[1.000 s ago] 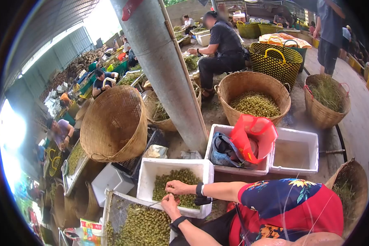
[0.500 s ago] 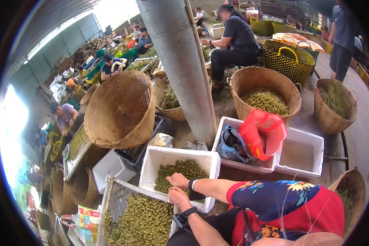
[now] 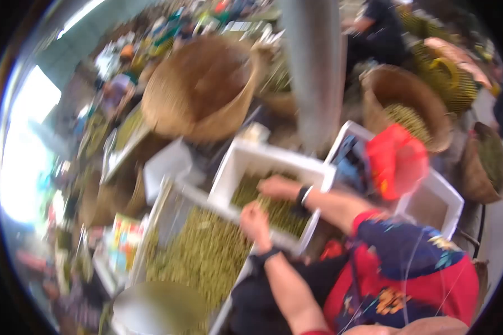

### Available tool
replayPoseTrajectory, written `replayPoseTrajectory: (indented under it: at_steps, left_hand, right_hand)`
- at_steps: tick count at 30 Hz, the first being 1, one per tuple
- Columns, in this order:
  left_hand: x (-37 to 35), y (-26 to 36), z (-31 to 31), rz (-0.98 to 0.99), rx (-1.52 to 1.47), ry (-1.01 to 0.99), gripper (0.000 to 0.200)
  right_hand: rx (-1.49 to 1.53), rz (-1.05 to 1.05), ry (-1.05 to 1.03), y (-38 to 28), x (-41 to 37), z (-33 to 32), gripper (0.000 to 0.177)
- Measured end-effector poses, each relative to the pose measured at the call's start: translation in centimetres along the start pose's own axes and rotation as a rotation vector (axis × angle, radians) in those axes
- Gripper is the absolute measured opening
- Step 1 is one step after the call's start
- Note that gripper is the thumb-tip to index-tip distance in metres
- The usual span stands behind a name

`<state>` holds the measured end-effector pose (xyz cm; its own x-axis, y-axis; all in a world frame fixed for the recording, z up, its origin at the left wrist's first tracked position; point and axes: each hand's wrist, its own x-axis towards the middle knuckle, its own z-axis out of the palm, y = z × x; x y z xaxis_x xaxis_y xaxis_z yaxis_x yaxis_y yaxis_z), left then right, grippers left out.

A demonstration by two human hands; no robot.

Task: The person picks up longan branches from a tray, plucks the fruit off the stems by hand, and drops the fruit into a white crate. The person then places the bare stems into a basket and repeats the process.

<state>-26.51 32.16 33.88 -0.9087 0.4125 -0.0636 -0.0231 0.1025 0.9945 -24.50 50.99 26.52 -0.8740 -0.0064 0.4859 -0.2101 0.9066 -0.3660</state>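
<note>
My left hand (image 3: 255, 221), with a dark watch at the wrist, is over the near rim of a white foam box (image 3: 221, 184), its fingers curled together. My right hand (image 3: 279, 187), banded at the wrist, is inside the box just above small round green fruits (image 3: 288, 219); its fingers look pinched. Motion blur hides what either hand holds, if anything. Beside the box, near my left hand, a white-framed tray (image 3: 153, 220) carries a wide layer of similar fruits (image 3: 207, 254).
A large wicker basket (image 3: 167, 106) stands beyond the box, next to a grey post (image 3: 316, 67). A red bag (image 3: 394, 159) sits in another foam box at right. Farther back are a basket of fruits (image 3: 374, 92) and a seated person (image 3: 380, 36).
The view has swung, shifting the scene rightward and mostly upward, and it is blurred. My hands have drawn slightly apart; the left is at the box rim, the right stays in the box.
</note>
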Motion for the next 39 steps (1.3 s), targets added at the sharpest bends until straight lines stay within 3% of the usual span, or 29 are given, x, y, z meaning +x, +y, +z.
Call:
replayPoseTrajectory:
  at_steps: [1,2,3,5,6,8,9,11,14,15,18,20,21,26,30,32,33,36,38,39]
  left_hand:
    - [0.0,0.8,-0.2,-0.096,-0.060,-0.040,0.013]
    - [-0.1,0.8,-0.2,-0.174,-0.165,-0.044,0.014]
    - [-0.3,0.3,-0.7,-0.204,-0.181,-0.020,0.015]
    - [-0.2,1.1,-0.2,-0.240,-0.255,0.007,0.015]
    - [-0.2,1.3,-0.3,-0.254,-0.285,0.017,0.015]
    - [-0.1,1.5,-0.5,-0.269,-0.323,0.024,0.015]
    - [-0.1,1.5,-0.6,-0.287,-0.384,0.008,0.015]
    - [0.0,1.3,-0.7,-0.301,-0.460,-0.029,0.016]
    - [0.0,0.9,-0.8,-0.314,-0.510,-0.062,0.018]
    - [-0.1,0.9,-0.9,-0.316,-0.510,-0.068,0.018]
    - [0.5,-2.1,-1.0,-0.121,-0.276,-0.064,0.024]
    - [0.1,-1.4,-0.2,-0.095,-0.227,-0.036,0.022]
    - [0.4,-1.6,-0.3,-0.119,-0.096,-0.036,0.020]
    - [-1.6,0.1,1.6,-0.083,-0.080,0.060,0.017]
    - [-2.3,0.8,1.2,-0.098,-0.128,0.019,0.018]
    - [-3.0,0.8,1.5,-0.088,-0.108,0.025,0.018]
    - [-3.3,0.8,1.8,-0.081,-0.104,0.030,0.019]
    - [-3.9,1.4,1.6,-0.106,-0.101,0.080,0.018]
    - [-3.4,1.1,0.5,-0.089,-0.133,0.056,0.017]
    - [-3.2,0.8,0.4,-0.109,-0.159,0.053,0.016]
  right_hand:
    - [0.405,0.239,-0.081,-1.2,0.6,-1.5,0.010]
    - [0.309,0.360,-0.210,-0.6,0.4,-1.2,0.016]
    - [0.337,0.422,-0.193,-0.4,0.1,-1.3,0.023]
    - [0.493,0.557,0.067,-3.0,0.3,-3.1,0.024]
    - [0.732,0.599,0.040,-2.4,-0.3,-2.6,0.031]
    - [1.320,0.878,-0.051,-5.2,-0.1,-4.5,0.042]
    - [1.326,0.878,-0.049,-5.8,-0.5,-4.6,0.042]
    - [1.893,0.926,-0.138,-7.1,-0.8,-5.0,0.044]
    - [1.835,0.760,-0.052,-7.8,-1.2,-3.9,0.037]
    - [1.808,0.825,-0.034,-7.6,-1.0,-3.4,0.028]
    - [1.760,0.707,-0.052,-7.8,-1.0,-3.7,0.023]
    - [1.728,0.762,0.056,-7.7,-1.1,-3.7,0.018]
    - [1.642,0.818,0.044,-7.5,-1.0,-4.3,0.015]
    - [1.656,1.002,0.015,-6.5,-1.5,-3.6,0.013]
    - [1.713,0.914,0.064,-7.3,-1.8,-5.0,0.013]
    - [1.776,0.873,0.150,-7.9,-2.0,-5.6,0.013]
    - [1.698,0.995,0.229,-8.2,-1.9,-5.7,0.013]
    - [1.718,1.027,0.403,-5.9,-3.1,-3.3,0.014]
    - [1.726,1.063,0.299,-5.8,-2.7,-4.0,0.012]
    - [1.461,1.023,0.186,-6.0,-2.4,-4.2,0.012]
